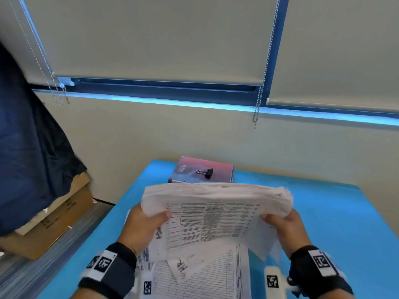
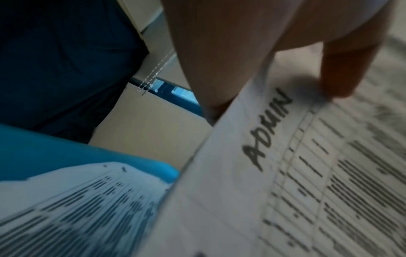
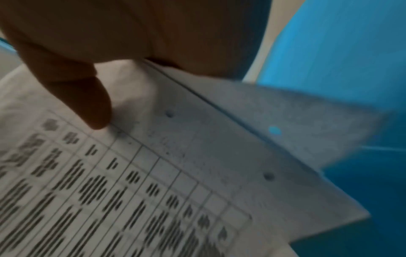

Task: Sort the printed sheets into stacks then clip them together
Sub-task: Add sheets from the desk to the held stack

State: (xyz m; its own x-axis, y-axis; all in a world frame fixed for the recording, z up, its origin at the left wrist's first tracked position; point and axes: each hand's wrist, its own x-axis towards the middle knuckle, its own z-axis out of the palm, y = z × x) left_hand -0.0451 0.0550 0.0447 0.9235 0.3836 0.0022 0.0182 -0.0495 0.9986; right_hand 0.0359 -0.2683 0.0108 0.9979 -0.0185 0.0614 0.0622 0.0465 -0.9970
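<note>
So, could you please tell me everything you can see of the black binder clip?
The black binder clip is small, with a dark body and thin silver wire handles pointing left. It lies on its side on a reddish book at the far end of the blue table, holding no paper. Neither hand touches it.

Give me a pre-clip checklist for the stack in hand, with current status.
1. Left hand grips the paper stack: ok.
2. Right hand grips the opposite side: ok.
3. Stack edges squared: not ok, sheets fan out at the right.
4. Binder clip within view, lying on the book: ok.
5. A hand free to take the clip: not ok.
6. All sheets marked ADMIN: cannot tell.
</note>
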